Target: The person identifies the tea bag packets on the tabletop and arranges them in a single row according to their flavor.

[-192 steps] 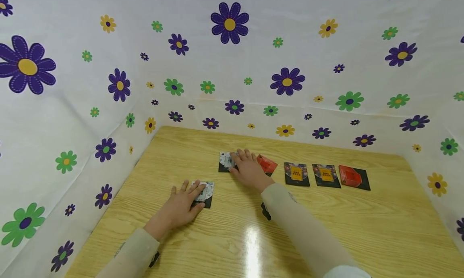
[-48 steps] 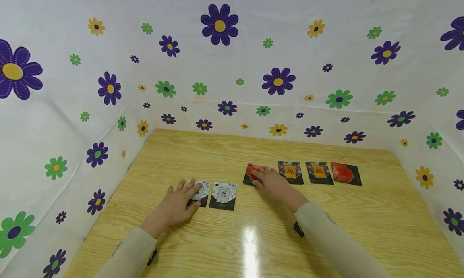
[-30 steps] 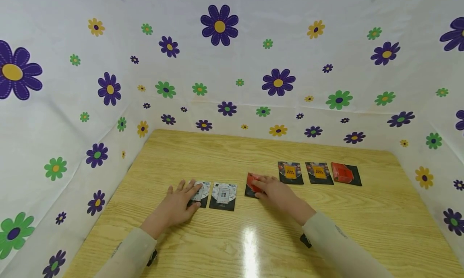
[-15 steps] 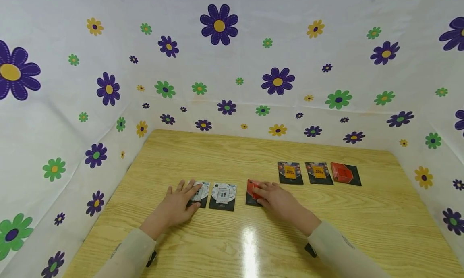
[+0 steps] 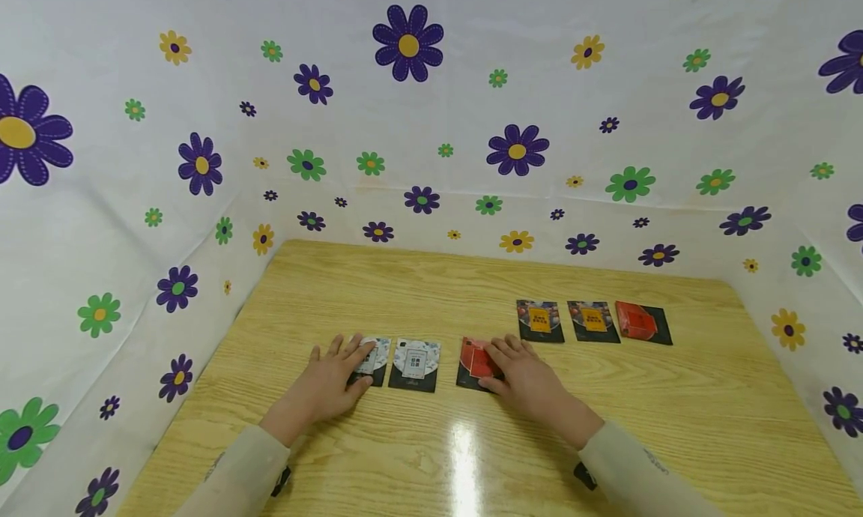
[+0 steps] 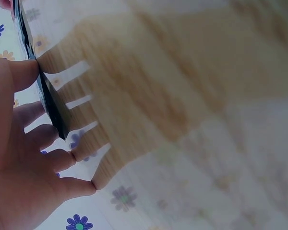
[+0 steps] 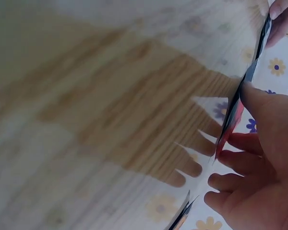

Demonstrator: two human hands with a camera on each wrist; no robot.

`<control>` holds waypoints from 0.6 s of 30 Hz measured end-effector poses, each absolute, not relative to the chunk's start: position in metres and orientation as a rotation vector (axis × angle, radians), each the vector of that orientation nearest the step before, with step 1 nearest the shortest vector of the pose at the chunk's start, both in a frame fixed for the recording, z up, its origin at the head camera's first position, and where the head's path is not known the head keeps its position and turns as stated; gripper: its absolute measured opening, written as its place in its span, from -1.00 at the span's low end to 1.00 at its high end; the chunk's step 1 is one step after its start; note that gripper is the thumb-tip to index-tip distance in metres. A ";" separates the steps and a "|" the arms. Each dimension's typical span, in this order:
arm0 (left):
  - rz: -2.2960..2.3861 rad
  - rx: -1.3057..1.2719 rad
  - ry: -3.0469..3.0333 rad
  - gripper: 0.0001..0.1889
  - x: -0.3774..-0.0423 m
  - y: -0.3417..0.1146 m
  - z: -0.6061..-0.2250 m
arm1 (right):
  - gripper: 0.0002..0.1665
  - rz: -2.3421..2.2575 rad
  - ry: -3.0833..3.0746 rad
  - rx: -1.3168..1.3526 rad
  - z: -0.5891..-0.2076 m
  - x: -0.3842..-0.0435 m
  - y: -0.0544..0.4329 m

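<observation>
My left hand (image 5: 330, 378) lies with fingers spread over a flat white-and-black packet (image 5: 381, 365) on the table; in the left wrist view that packet (image 6: 53, 108) shows as a thin dark edge under the fingers. Just right of it lies a second white-and-black packet (image 5: 414, 366). My right hand (image 5: 522, 375) rests its fingertips on the right part of a red-and-black packet (image 5: 471, 365), which lies flat in line with the white ones, a gap away. In the right wrist view the fingers touch this packet's red face (image 7: 234, 123).
Behind my right hand, two packets with orange labels, one (image 5: 540, 321) left of the other (image 5: 593, 322), lie in a row with another red-and-black packet (image 5: 643, 323). The wooden table (image 5: 377, 457) meets white flower-print cloth (image 5: 465, 112) at the back and sides.
Earlier my right hand brought the second white packet beside the left one. Since then it has slid the red packet toward me and straightened it. My left hand has stayed put.
</observation>
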State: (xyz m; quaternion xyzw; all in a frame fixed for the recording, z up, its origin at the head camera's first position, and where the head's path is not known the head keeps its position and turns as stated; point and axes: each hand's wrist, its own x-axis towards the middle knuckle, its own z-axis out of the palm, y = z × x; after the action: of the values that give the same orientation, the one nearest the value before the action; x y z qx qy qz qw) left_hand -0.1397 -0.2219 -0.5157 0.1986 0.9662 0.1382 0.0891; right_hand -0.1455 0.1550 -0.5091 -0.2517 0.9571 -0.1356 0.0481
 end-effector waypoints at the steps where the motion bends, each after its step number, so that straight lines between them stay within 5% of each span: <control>1: 0.407 0.591 2.875 -0.32 -0.140 -0.222 -0.516 | -0.21 -0.410 2.911 -0.755 -0.509 -0.145 0.155; 18: 0.414 0.603 2.871 -0.32 -0.141 -0.223 -0.518 | -0.23 -0.411 2.862 -0.772 -0.504 -0.142 0.157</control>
State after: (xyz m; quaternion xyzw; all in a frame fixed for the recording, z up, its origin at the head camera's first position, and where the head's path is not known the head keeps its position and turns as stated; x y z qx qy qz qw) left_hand -0.1407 -0.2231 -0.5180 0.2027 0.9652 0.1393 0.0893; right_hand -0.1425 0.1572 -0.5042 -0.2573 0.9537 -0.1369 0.0743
